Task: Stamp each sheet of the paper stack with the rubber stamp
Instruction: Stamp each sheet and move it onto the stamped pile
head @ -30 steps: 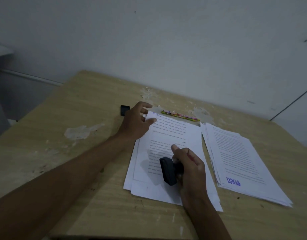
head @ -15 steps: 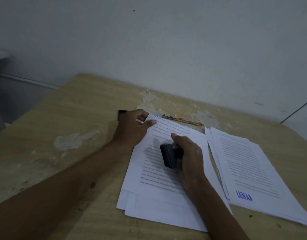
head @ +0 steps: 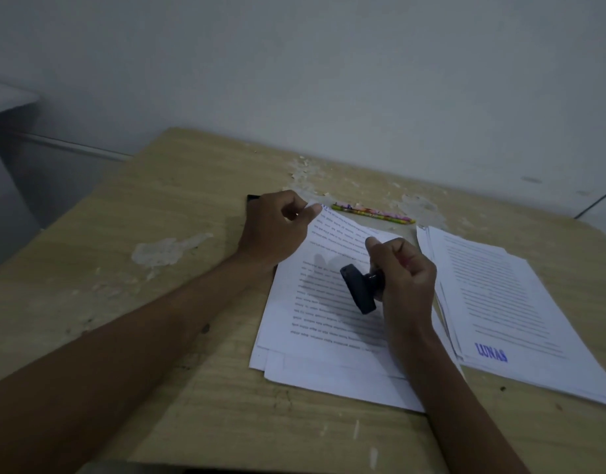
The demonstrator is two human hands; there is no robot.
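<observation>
- We take this for a plain office or study corner: a worn wooden desk (head: 158, 213) against a bare pale wall (head: 328, 80) across the upper frame.
- Printed paper stacks (head: 520, 302) and a pencil (head: 373, 213) lie at centre right.

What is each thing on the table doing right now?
rubber stamp: held tilted above the page, not pressing.
right hand: grips the stamp's handle.
left hand: pinches the top sheet's far corner.
top sheet: corner lifted.
right pile: lying flat, blue LUNAS mark on top.
pencil: lying by the wall.
</observation>
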